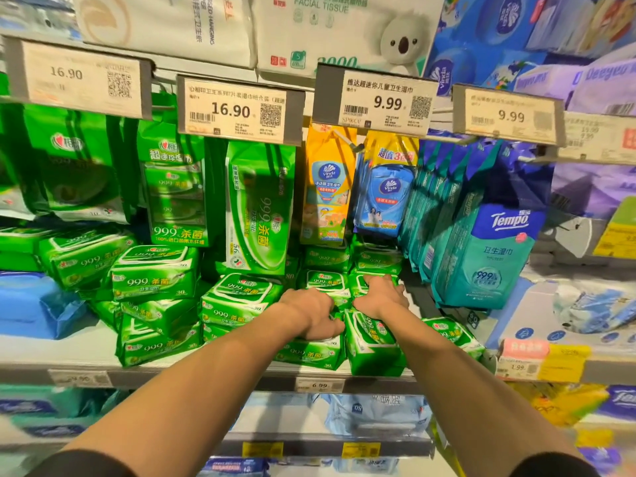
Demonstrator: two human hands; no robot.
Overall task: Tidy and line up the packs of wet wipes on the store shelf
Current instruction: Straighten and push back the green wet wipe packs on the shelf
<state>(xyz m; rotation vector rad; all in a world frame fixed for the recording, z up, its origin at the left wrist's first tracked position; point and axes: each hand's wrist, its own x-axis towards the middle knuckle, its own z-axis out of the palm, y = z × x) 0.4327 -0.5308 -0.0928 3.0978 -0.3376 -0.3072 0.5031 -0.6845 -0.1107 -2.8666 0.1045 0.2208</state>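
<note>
Both hands on green packs [311, 352], mid shelf [206, 375], front row. L hand [315, 315] fingers curled over pack top; R hand [380, 296] fingers spread flat on pack. Step: squaring stacks. Next, prob.: push crooked left packs [155, 346] straight.

Two bare forearms with dark sleeves

The left hand [311, 313] and right hand [380, 294] are bare, with no ring, watch or glove visible. Both forearms are uncovered; black sleeve edges show at the near bottom corners.
</note>
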